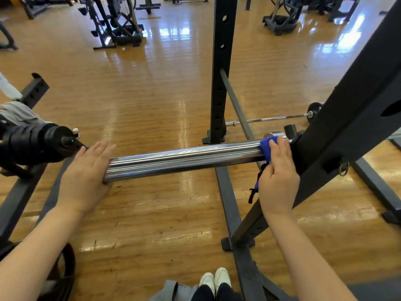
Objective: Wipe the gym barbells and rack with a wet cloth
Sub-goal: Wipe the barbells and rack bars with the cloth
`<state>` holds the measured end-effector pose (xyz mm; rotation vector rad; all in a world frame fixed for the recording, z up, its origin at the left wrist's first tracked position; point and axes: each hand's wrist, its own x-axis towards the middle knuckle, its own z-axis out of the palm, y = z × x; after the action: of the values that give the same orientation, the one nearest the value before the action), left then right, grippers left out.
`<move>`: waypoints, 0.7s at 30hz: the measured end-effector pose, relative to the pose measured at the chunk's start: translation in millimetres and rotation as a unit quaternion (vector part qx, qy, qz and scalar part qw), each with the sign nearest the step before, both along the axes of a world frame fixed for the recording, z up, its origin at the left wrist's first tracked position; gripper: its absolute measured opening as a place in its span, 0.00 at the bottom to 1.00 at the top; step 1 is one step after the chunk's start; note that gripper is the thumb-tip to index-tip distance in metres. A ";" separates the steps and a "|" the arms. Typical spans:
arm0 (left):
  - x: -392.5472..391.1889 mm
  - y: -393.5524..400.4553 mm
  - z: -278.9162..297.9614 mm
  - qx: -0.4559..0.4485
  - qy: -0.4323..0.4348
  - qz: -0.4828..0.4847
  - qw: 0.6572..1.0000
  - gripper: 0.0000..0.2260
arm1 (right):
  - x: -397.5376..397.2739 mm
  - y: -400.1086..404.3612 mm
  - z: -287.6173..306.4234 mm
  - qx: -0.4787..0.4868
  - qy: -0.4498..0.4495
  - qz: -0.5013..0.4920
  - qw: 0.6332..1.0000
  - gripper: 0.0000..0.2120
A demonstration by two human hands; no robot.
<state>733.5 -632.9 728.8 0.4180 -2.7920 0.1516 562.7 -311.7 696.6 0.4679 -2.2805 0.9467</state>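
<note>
The chrome barbell sleeve runs between the hands. The left hand, fingers straight, rests flat against its free end; the right hand grips the blue cloth wrapped round the sleeve, just beside the slanted black rack post. Bare wooden floor lies beyond both hands. A stack of black plates sits left of the left hand; another upright and a floor barbell stand beyond the right.
</note>
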 end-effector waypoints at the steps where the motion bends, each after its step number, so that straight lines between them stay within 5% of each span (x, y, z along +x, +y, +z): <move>1: -2.2 -0.5 9.0 0.042 -0.049 0.011 0.998 0.34 | -4.7 -3.0 7.5 -0.004 -0.007 0.007 1.000 0.20; 6: -13.0 -3.5 31.1 0.146 -0.141 0.020 0.979 0.39 | -21.3 -1.9 16.2 0.051 0.004 0.043 0.998 0.20; 12: -10.5 0.7 28.5 0.170 -0.105 0.039 0.979 0.38 | 12.2 14.1 -22.9 0.062 0.021 0.051 0.997 0.19; 21: -8.9 -0.7 26.9 0.172 -0.094 0.035 0.980 0.39 | -17.9 -16.3 33.5 0.059 -0.088 0.111 0.988 0.20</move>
<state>724.6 -633.6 755.7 0.6115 -2.9953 -0.2965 544.8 -328.0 730.1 0.7281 -2.4917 0.9976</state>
